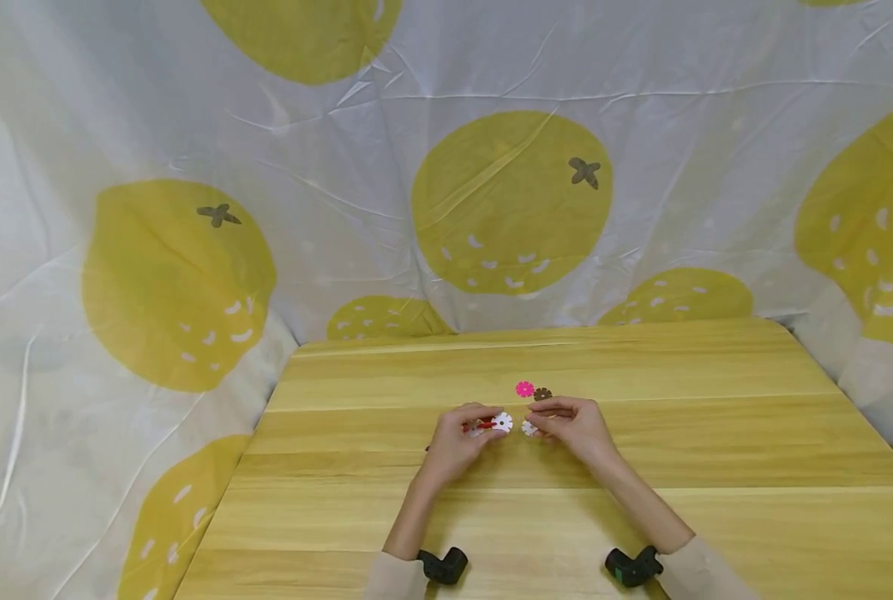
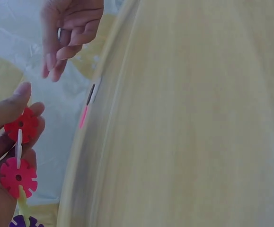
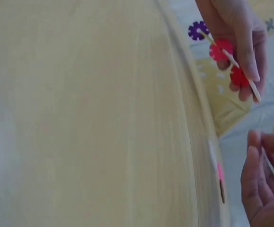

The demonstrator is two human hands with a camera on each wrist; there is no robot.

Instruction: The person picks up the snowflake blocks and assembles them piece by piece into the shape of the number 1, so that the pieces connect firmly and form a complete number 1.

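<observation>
My left hand (image 1: pixel 457 442) holds a chain of slotted snowflake discs, its thumb and fingers at the red disc (image 2: pixel 22 125). At the chain's free end a white disc (image 1: pixel 502 423) points toward the other hand. Behind the red one follow another white disc (image 2: pixel 18 149) seen edge-on, a pink disc (image 2: pixel 18 178), a pale yellow one and a purple disc (image 3: pixel 198 30). My right hand (image 1: pixel 577 429) has loosely bent fingers over a loose white disc (image 1: pixel 529 428) on the table. Both wrist views show nothing between its fingers.
A bright pink disc (image 1: pixel 524 389) and a brown disc (image 1: pixel 542 393) lie flat on the wooden table (image 1: pixel 716 417), just beyond the hands. A lemon-print cloth (image 1: pixel 371 208) hangs behind the table. Black devices (image 1: pixel 444 567) are strapped at both wrists.
</observation>
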